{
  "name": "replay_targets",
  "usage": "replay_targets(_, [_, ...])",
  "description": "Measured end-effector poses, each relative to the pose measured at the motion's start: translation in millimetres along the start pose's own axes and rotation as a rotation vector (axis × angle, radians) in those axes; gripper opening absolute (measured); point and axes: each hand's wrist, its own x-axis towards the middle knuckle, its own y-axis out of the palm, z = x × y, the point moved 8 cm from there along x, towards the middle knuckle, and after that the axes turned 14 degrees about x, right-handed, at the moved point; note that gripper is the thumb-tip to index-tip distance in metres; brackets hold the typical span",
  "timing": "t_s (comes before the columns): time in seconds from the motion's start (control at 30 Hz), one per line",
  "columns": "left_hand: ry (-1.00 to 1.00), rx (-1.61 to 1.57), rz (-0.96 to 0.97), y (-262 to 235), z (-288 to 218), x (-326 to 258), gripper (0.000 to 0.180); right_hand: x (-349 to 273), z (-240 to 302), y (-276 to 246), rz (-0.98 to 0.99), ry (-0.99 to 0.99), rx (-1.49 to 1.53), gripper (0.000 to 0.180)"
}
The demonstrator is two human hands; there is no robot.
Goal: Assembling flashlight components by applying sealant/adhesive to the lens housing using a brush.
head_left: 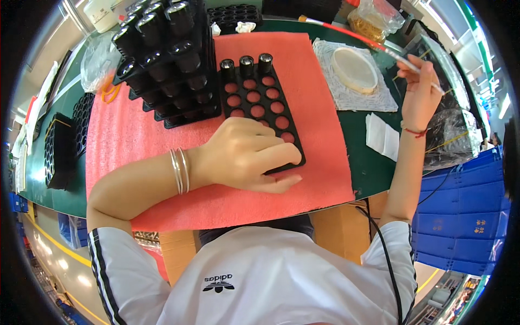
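Observation:
My right hand (420, 89) is raised over the right side of the table, closed round a thin brush (352, 36) with a red and white handle. The brush's brownish tip points to the far left, away from me. In front of me lies a black tray (277, 86) with rows of round holes, the pink mat showing through them. Three black cylinders with shiny tops (246, 65) stand in its far row. My left hand (249, 154) lies over the tray's near end, index finger curled on it and thumb at the near edge. Its other fingers are hidden.
A tall stack of black trays (184, 89) with black cylinders stands left of the tray, on the pink mat (319, 162). To the right, a round pale dish (355, 70) sits on a cloth (382, 97) near folded white paper (382, 135). Blue crates (460, 211) stand right of the table.

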Motion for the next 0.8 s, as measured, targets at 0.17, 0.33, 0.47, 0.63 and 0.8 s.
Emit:
replay_targets(0.17, [-0.063,-0.116,0.032,8,9,-1,0.015,-20,28,35,0.147,-0.151,-0.281,0.041])
replay_targets(0.33, [-0.063,-0.155,0.030,7,11,-2,0.013,-33,51,74,0.410,-0.579,-0.650,0.010])
replay_targets(0.47, [-0.015,-0.141,0.012,7,6,-3,0.012,-45,45,82,0.525,-0.630,-0.860,0.006])
replay_targets(0.63, [0.041,-0.097,0.005,7,1,-5,0.014,-69,21,59,0.668,-0.456,-1.080,0.024])
replay_targets(0.8, [0.056,-0.068,-0.037,5,-1,-5,0.011,-84,23,22,0.581,-0.226,-1.156,0.051])
